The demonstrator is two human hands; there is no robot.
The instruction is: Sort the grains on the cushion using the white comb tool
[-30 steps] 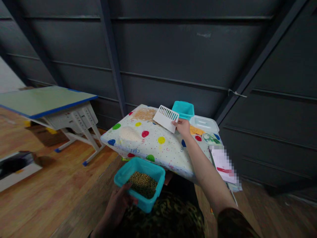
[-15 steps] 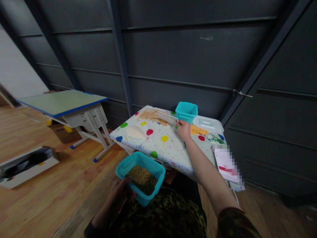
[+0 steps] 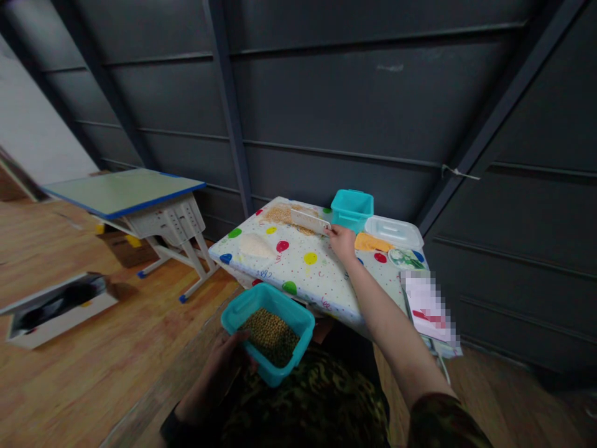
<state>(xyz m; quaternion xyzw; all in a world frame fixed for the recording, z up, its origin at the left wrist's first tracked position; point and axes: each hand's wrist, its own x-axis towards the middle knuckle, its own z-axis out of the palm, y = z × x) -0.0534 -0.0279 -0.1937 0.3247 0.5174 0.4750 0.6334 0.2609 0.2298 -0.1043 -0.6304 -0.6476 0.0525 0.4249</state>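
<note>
My left hand (image 3: 229, 356) is closed on the near left rim of a teal plastic bin (image 3: 305, 333), low in front of me below the table's near edge. Inside lie yellowish beans (image 3: 268, 326), with darker green ones toward the near right. My right hand (image 3: 341, 241) reaches over the table and grips one end of a long flat white strip (image 3: 308, 221), held on edge. Its far end meets a spread of tan beans or grains (image 3: 278, 214). A pale heap of rice-like grains (image 3: 256, 245) lies nearer the left edge.
The table has a balloon-print cover (image 3: 298, 261). At its back stand a second teal bin (image 3: 352, 208) and a clear lid (image 3: 395, 231). An orange cloth (image 3: 370, 242), a round green-and-white item (image 3: 405, 258) and papers (image 3: 424, 305) lie right. A green-topped desk (image 3: 125, 190) stands left.
My right hand has shifted slightly left and toward me, and the white strip now shows more of its flat face. My left hand still holds the bin, almost in place.
</note>
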